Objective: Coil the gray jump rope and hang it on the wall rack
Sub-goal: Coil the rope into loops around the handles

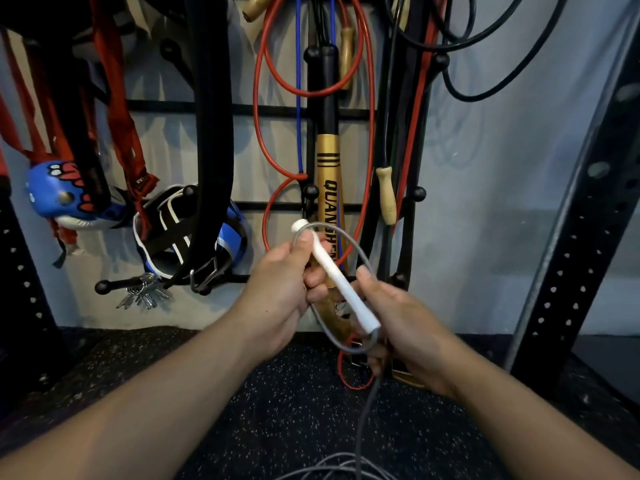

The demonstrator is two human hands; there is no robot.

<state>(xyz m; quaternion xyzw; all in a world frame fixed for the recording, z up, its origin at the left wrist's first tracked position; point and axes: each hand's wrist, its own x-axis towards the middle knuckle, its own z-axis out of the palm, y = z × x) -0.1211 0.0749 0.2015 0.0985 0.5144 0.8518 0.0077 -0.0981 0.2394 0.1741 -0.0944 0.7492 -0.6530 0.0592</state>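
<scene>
The gray jump rope (360, 251) has a white handle (337, 277) that slants across the middle of the view. My left hand (280, 289) grips the handle near its top, thumb pressed by the cap. My right hand (398, 317) holds the handle's lower end together with a gray loop of cord. One loop arcs around the handle; the remaining cord drops from my right hand to a loose pile (339, 469) on the floor. The black wall rack (214, 107) with ball-tipped pegs is straight ahead.
On the rack hang a red rope (258, 98), black ropes, wooden-handled ropes (386, 195), a gold bat (329, 181), black belts, red straps, blue headgear (69, 195) and keys (145, 296). A perforated black upright (581, 244) stands at right. The floor is speckled black rubber.
</scene>
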